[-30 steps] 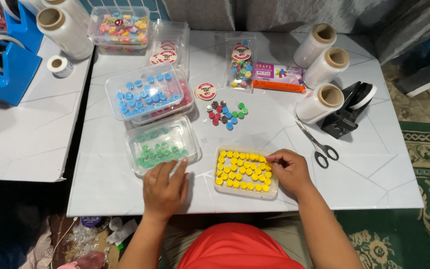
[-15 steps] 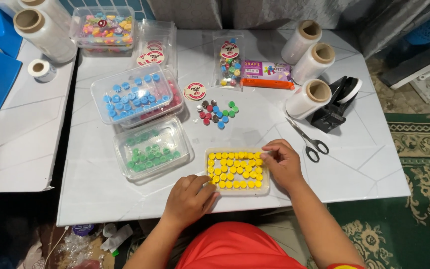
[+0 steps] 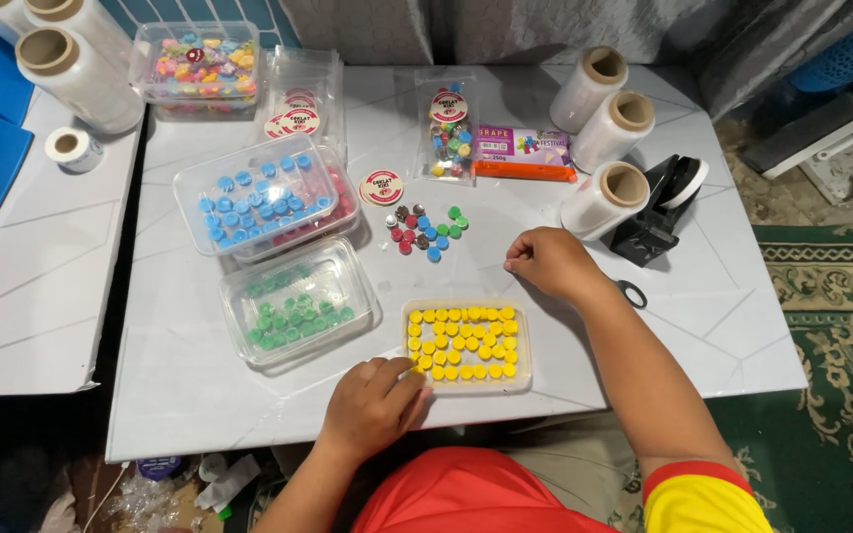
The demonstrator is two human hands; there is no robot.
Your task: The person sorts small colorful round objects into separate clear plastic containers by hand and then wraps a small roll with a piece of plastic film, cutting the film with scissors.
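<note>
A clear tray (image 3: 523, 345) packed with yellow round pieces (image 3: 463, 342) lies near the table's front edge. My left hand (image 3: 372, 407) rests at the tray's front left corner, fingertips touching it, nothing gripped. My right hand (image 3: 548, 263) hovers above the table beyond the tray, fingers curled closed, to the right of a small loose pile of mixed coloured pieces (image 3: 425, 230). I cannot see anything inside that hand.
Left of the tray stand a lidded box of green pieces (image 3: 296, 303) and a box of blue pieces (image 3: 257, 193). Behind are a filled clear pouch (image 3: 449, 125), an orange packet (image 3: 523, 153), film rolls (image 3: 604, 197), a black tape dispenser (image 3: 665, 204), and partly hidden scissors (image 3: 632, 293).
My right hand has lifted off the yellow tray's right side and moved up toward the loose pile. My left hand slid from the green box to the tray's front left corner.
</note>
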